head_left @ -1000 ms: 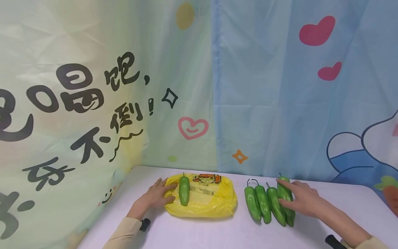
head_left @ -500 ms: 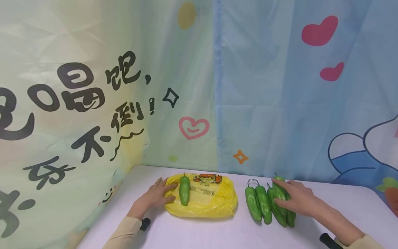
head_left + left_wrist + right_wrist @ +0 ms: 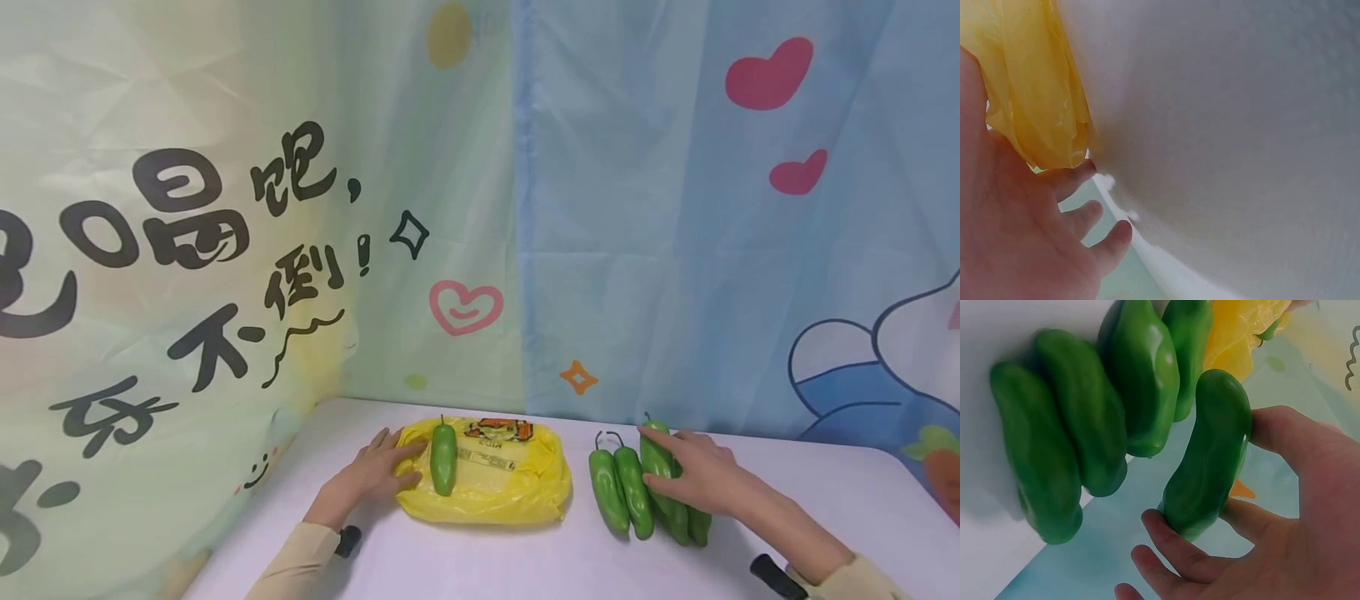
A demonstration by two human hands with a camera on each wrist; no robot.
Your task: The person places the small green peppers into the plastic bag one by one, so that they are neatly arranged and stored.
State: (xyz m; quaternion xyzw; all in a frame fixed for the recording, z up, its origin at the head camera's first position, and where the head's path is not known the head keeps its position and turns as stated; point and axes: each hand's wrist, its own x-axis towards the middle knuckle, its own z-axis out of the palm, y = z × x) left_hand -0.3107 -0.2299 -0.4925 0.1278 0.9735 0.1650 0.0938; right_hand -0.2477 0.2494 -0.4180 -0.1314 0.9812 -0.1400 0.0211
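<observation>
My right hand (image 3: 697,475) pinches a green chili pepper (image 3: 1210,444) between thumb and fingers, raised a little over the row. Below and beside it several more green peppers (image 3: 1085,419) lie side by side, stems pointing away from me. To the left sits a crumpled yellow plastic bag (image 3: 517,492) with dark print. One green pepper (image 3: 444,460) lies on its left part. My left hand (image 3: 375,467) rests at the bag's left edge, thumb and index finger spread apart and touching the plastic. In the left wrist view the other fingers (image 3: 1112,247) stretch out loosely.
The white table (image 3: 480,567) spreads under everything. A printed cloth backdrop (image 3: 615,250) with hearts and characters hangs behind and at the left. Between the bag and the pepper row there is a narrow gap.
My right hand has carried its pepper leftward over the row, uncovering peppers on the right side. The left hand, the bag and the pepper on it stay where they were.
</observation>
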